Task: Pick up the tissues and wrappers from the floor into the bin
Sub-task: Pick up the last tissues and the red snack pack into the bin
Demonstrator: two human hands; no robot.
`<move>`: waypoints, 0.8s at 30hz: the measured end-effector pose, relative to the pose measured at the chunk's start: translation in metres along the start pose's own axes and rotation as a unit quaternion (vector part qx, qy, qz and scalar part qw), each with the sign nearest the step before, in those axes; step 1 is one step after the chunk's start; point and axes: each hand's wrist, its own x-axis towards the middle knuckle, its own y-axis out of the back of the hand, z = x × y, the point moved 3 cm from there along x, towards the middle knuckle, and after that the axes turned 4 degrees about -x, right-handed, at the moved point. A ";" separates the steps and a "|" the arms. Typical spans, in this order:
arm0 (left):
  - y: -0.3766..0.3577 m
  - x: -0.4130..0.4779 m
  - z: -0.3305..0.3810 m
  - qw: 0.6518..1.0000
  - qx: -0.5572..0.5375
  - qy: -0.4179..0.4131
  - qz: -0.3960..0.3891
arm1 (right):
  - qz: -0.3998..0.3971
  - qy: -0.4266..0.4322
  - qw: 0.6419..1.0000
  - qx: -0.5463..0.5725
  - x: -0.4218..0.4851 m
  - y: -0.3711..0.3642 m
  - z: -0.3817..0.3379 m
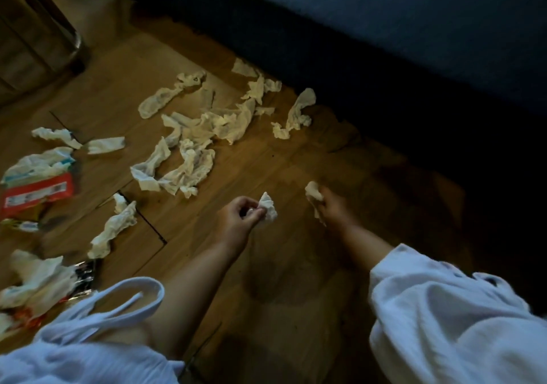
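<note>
Dim room. Wood-grain plank floor (266, 265) with dark seams between the boards. A dark blue furniture edge (414, 28) runs along the upper right, its base lost in shadow. At top left is a curved metal leg (75, 46), with the rest cut off.

Loose tissues (189, 147) lie strewn over the middle of the floor: thin, crinkled, off-white, twisted into long strips and soft heaps, some overlapping. More lie at the left edge, partly out of view.

A red wrapper (35, 191), glossy and flat, lies at far left under a pale crumpled packet. A shiny foil wrapper (85, 274) is half buried under tissue at lower left; its print is unreadable.

The left hand (233, 221), on a bare forearm, pinches a small crumpled tissue ball (268, 209) between thumb and fingertips, above the floor.

The right hand (334, 207) is curled around a tissue wad (313, 192), which bulges from the top of the fist with a tail showing below. Its fingers are hard to make out in the dark.

A white textured sleeve (444, 309) covers the right forearm.
</note>
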 end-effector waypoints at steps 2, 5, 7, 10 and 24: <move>-0.001 -0.014 0.008 1.000 -0.019 -0.014 0.002 | 0.025 -0.022 0.988 0.151 -0.028 0.017 -0.006; -0.006 -0.038 0.034 0.996 -0.074 -0.041 -0.008 | 0.084 0.006 0.967 0.240 -0.082 0.051 -0.026; -0.012 -0.056 0.061 0.992 -0.099 -0.068 -0.030 | 0.116 0.024 0.958 0.261 -0.123 0.075 -0.041; -0.029 -0.084 0.107 0.985 -0.111 -0.104 -0.084 | 0.169 0.025 0.937 0.305 -0.187 0.118 -0.058; -0.236 -0.265 0.268 0.911 -0.135 -0.088 -0.380 | 0.447 -0.228 0.812 0.297 -0.424 0.279 0.068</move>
